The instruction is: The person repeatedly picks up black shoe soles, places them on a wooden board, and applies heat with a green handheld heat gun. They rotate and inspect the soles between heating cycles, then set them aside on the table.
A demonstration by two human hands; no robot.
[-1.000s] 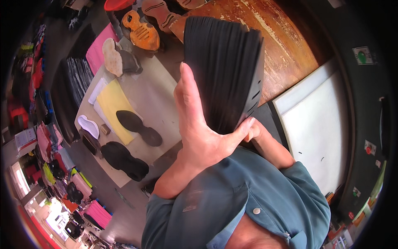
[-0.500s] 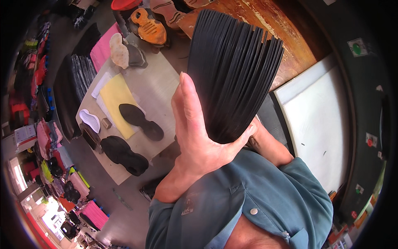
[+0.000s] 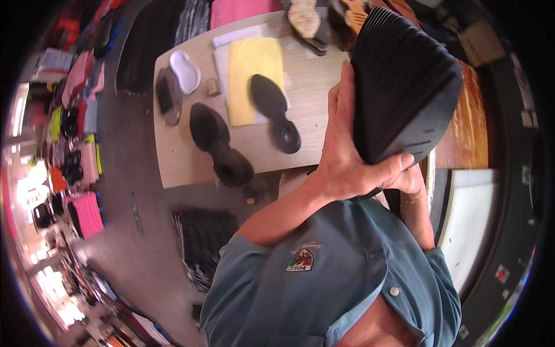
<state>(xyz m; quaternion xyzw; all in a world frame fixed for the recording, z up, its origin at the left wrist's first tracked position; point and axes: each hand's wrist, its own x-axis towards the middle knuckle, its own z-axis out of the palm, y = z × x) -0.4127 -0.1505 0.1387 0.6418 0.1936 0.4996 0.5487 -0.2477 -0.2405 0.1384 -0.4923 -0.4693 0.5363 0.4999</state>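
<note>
A thick stack of thin black sole-shaped sheets is held up in front of my chest, tilted, with its smooth outer face turned partly toward me and small slits showing near its lower end. My left hand clasps the stack's left side and bottom, thumb along the lower edge and fingers pointing up. Below the stack, my right hand supports it; most of its fingers are hidden behind the left hand and the sheets.
On the pale table to the left lie two black shoe soles, a yellow sheet, a white insole and a small block. An orange-brown wooden surface and a white panel are at right. Dark bundled material lies low beside me.
The view has turned, so the table now appears higher and further right. The stack has tilted, its fanned edges less visible and its outer face more so. Both hands still hold it.
</note>
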